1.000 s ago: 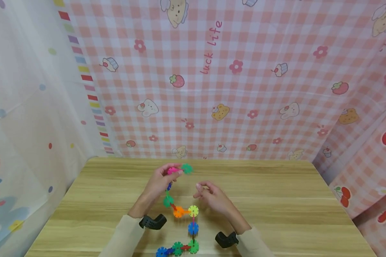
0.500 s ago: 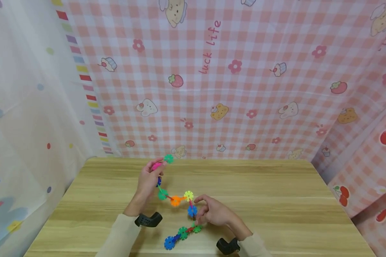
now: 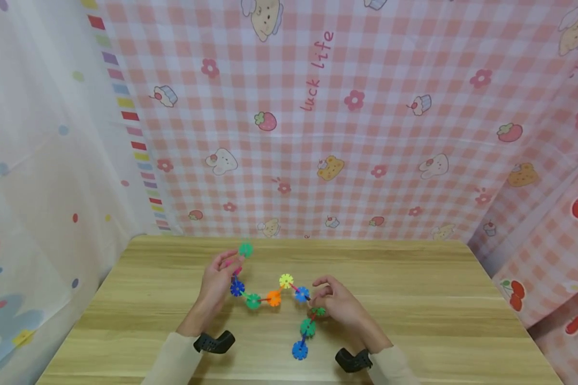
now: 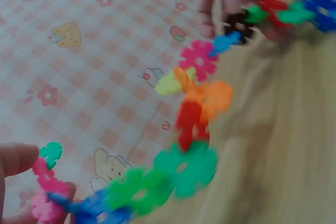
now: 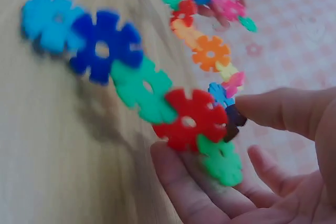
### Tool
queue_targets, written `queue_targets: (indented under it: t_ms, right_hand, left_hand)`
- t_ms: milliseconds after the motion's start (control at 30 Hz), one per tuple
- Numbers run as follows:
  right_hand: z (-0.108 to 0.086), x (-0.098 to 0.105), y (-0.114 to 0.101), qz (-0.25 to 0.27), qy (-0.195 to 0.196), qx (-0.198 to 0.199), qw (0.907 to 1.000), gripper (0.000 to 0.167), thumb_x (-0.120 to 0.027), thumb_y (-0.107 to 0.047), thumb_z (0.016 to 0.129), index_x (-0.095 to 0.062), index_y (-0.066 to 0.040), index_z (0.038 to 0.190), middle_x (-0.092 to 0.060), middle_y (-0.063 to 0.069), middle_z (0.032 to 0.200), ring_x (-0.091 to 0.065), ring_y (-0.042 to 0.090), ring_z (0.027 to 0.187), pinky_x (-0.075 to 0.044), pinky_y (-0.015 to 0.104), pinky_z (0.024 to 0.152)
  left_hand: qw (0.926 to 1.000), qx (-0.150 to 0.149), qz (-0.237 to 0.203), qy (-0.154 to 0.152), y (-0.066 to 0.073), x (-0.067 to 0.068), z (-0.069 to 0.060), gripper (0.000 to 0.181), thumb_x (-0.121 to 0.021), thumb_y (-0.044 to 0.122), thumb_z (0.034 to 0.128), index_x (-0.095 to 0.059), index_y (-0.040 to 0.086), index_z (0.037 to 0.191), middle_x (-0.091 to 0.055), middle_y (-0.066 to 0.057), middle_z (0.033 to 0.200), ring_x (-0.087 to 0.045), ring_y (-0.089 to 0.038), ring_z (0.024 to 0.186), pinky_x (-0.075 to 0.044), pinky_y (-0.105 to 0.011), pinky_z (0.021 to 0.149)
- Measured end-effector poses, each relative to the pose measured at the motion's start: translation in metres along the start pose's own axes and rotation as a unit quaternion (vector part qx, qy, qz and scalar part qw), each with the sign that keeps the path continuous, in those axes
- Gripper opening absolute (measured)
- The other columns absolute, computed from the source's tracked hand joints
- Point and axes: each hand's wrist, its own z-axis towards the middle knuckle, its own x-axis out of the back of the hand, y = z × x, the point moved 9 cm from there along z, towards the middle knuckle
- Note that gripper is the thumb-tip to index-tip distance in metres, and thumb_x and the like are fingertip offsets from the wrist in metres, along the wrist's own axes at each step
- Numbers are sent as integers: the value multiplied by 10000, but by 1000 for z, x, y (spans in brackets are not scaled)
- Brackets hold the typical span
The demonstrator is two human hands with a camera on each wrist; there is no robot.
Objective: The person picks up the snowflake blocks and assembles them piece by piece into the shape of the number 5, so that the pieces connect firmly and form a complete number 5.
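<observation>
A chain of colourful plastic snowflake discs, linked edge to edge, hangs between my two hands above the table. My left hand (image 3: 215, 282) pinches the pink discs (image 4: 48, 205) near one end, and a green disc (image 3: 245, 249) sticks out past its fingertips. Toward the other end, my right hand (image 3: 343, 306) holds the chain, its thumb on the dark brown disc (image 5: 234, 122) and fingers under the light green disc (image 5: 221, 162). From there a tail runs through a red disc (image 5: 191, 120) to a light blue end disc (image 3: 299, 351). An orange disc (image 3: 273, 298) sits mid-chain.
The wooden table (image 3: 438, 310) lies beneath both hands. A pink checked cloth (image 3: 289, 176) hangs behind its far edge, with a white patterned cloth (image 3: 38, 176) at the left. Each wrist wears a black camera mount.
My right hand has gone from holding nothing to gripping the chain, shifting it rightward. My left hand has moved left with its end. The tail has swung to the right.
</observation>
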Motion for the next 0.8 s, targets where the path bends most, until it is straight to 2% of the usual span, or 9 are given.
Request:
queue_targets:
  t_ms: [100, 233, 400, 600, 700, 800]
  right_hand:
    - [3, 14, 5, 448, 260, -159, 9985, 466, -655, -36, 903, -430, 17, 1308, -587, 127, 965, -660, 266, 855, -562, 386, 719]
    - [8, 33, 8, 647, 724, -252, 9950, 488, -677, -37, 906, -429, 15, 1323, -586, 119, 933, -683, 294, 829, -566, 382, 708]
    - [15, 51, 11, 530, 1180, -404, 9908, 510, -726, -93, 894, -447, 8, 1308, -636, 132, 943, -694, 286, 813, -528, 322, 681]
    - [26, 55, 18, 184, 1246, -534, 9906, 486, -717, -120, 900, -466, -8, 1301, -630, 111, 916, -607, 232, 781, -483, 306, 686]
    - [30, 56, 20, -65, 1301, -552, 9899, 473, -710, -130, 905, -479, -17, 1302, -619, 108, 929, -569, 219, 773, -451, 304, 662]
    - [32, 57, 21, -387, 1356, -584, 9883, 463, -711, -153, 909, -497, -35, 1302, -620, 136, 1021, -579, 233, 823, -471, 323, 684]
  left_hand:
    - [9996, 60, 189, -194, -8, 0, -5, 433, -658, 181, 951, -524, 68, 1347, -652, -142, 1160, -627, -184, 934, -512, -263, 777]
    - [9985, 65, 298, -463, -16, -1, -10, 476, -654, 112, 931, -500, 40, 1375, -670, -205, 1137, -652, -176, 857, -538, -290, 758]
    - [9959, 103, 413, -796, -22, -5, -18, 514, -672, 97, 919, -482, 50, 1395, -683, -179, 1050, -636, -144, 760, -525, -288, 699]
    - [9931, 208, 446, -1067, -34, -10, -28, 538, -690, 51, 895, -481, 30, 1390, -673, -114, 977, -645, -157, 775, -539, -285, 677]
    - [9917, 263, 564, -1129, -39, -10, -28, 547, -702, 47, 881, -485, 23, 1383, -693, -131, 973, -659, -173, 755, -549, -302, 679]
    - [9905, 263, 700, -1153, -42, -9, -26, 566, -719, 47, 862, -487, 16, 1378, -705, -159, 1008, -669, -184, 750, -550, -306, 687]
